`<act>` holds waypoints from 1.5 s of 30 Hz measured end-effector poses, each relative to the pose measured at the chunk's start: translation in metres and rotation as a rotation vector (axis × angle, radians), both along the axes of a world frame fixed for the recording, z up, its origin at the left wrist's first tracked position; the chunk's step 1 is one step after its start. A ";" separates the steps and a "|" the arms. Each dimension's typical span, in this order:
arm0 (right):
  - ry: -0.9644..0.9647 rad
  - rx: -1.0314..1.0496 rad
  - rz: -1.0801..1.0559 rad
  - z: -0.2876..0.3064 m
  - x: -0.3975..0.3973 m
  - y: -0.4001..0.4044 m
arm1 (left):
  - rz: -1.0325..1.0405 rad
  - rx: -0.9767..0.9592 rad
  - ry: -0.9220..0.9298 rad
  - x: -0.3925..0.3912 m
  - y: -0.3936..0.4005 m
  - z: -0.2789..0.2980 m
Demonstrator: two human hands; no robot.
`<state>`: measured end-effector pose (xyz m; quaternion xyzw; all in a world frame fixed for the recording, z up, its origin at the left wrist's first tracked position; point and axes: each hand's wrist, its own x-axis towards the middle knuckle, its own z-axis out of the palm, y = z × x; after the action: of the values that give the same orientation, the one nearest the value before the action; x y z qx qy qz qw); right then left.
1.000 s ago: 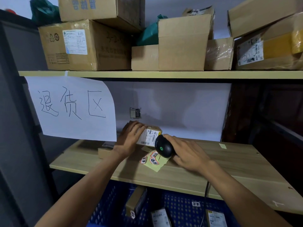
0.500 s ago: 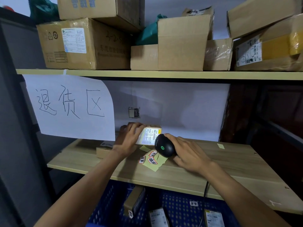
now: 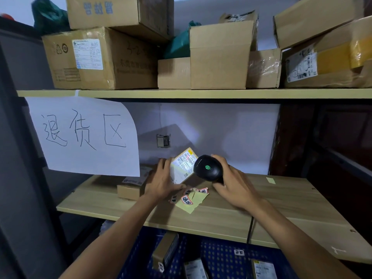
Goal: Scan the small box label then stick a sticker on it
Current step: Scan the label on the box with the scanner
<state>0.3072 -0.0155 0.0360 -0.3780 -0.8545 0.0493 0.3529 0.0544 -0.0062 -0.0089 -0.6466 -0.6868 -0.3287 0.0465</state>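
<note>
My left hand (image 3: pixel 161 181) grips a small box (image 3: pixel 182 167) lifted off the wooden shelf and tilted, its white barcode label facing me. My right hand (image 3: pixel 231 184) holds a black barcode scanner (image 3: pixel 208 168) right beside the box, its head overlapping the label's right edge; a green light shows on top. Below the box, on the shelf, lies a torn yellow backing sheet (image 3: pixel 193 200) with red and white stickers (image 3: pixel 186 199).
Another small brown box (image 3: pixel 130 189) lies on the wooden shelf (image 3: pixel 281 208) by my left wrist. A white handwritten paper sign (image 3: pixel 84 135) hangs at the left. Cardboard boxes (image 3: pixel 100 59) fill the upper shelf. A blue crate (image 3: pixel 217 258) with small boxes sits below.
My left hand has lifted and tilted the small box so its label faces up. My right hand raised the scanner and brought it close to the label.
</note>
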 end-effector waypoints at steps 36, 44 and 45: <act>0.649 -0.507 0.107 -0.001 -0.012 0.013 | -0.097 -0.125 -1.161 0.017 0.018 0.002; 0.522 -0.655 -0.176 -0.012 0.019 0.048 | -0.150 -0.153 -1.194 0.010 0.008 0.003; 0.513 -0.688 -0.242 -0.017 0.028 0.059 | -0.155 -0.165 -1.188 0.009 0.007 0.003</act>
<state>0.3350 0.0439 0.0191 -0.5463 -0.6226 0.3814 0.4103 0.0630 0.0011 -0.0063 -0.4020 -0.5692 -0.5816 -0.4197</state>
